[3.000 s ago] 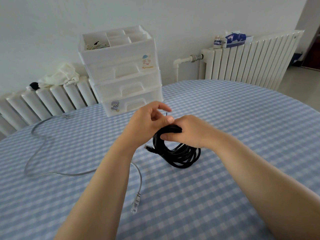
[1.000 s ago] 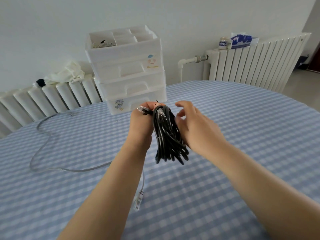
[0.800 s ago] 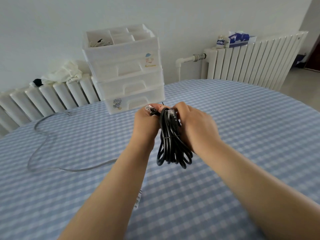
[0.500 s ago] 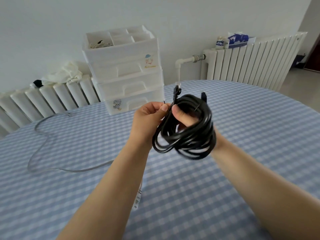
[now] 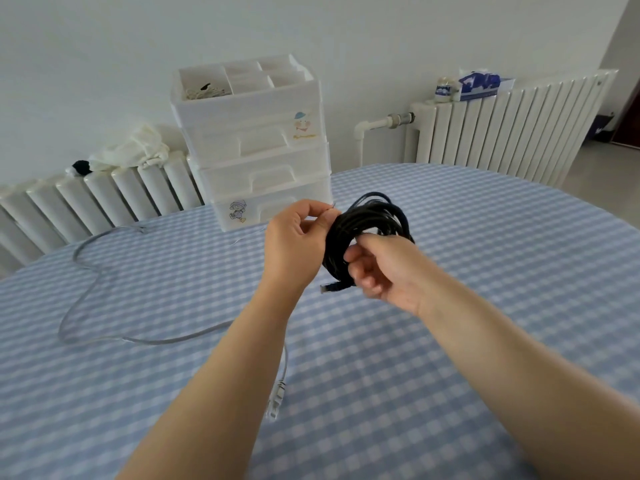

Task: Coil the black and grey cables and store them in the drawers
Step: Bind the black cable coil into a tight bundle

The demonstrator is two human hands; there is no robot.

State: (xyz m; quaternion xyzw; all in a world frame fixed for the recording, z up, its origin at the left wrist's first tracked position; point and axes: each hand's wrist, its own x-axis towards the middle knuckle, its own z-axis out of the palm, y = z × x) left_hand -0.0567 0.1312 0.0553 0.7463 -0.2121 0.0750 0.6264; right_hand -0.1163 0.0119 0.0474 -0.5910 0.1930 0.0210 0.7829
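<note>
Where the right hand (image 5: 382, 268) grips it, the black cable (image 5: 367, 226) coil is hidden

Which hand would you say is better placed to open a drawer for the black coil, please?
Probably the left hand: it pinches only a thin tie, nearer the drawers, while the right hand grips the coil.

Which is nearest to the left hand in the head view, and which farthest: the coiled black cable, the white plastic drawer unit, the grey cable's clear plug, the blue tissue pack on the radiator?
1. Coiled black cable: touching the left hand, on its right.
2. White plastic drawer unit: just behind the hand.
3. Grey cable's clear plug: on the table, towards the person.
4. Blue tissue pack: far right, on the radiator.
</note>
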